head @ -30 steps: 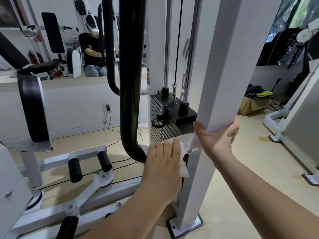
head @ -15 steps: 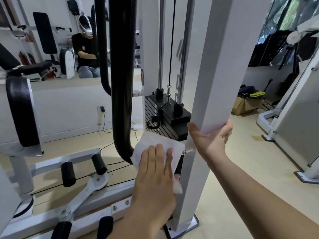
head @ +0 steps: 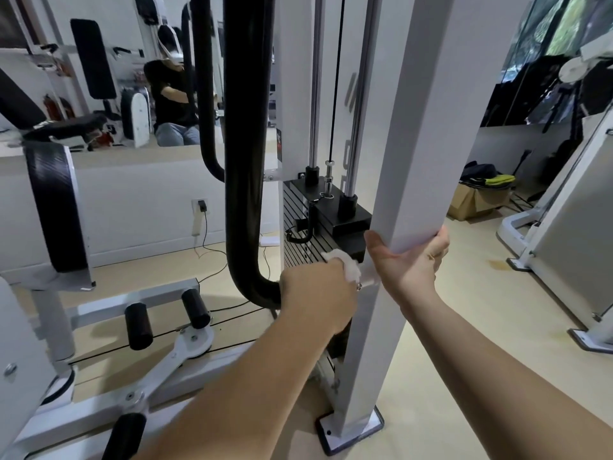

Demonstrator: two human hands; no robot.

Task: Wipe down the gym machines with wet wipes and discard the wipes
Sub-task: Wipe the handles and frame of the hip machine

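A white gym machine fills the view, with a tall white upright post [head: 428, 127] in front of a black weight stack [head: 328, 224]. My left hand [head: 318, 297] holds a bunched white wet wipe [head: 345, 263] against the side of the weight stack, next to the post. Only a small part of the wipe shows above the knuckles. My right hand [head: 411, 260] grips the white post from the right, thumb on the left face, fingers wrapped round the far side.
A thick black curved tube [head: 245, 161] hangs just left of my left hand. Black foam rollers [head: 195, 308] and a white lever lie low on the left. A cardboard box [head: 477, 200] stands at the back right, another white machine [head: 570, 247] at the right edge.
The wipe was spread flat under my open left hand; now it is bunched in the hand, which has moved up and right toward the weight stack. My right hand stays on the post.
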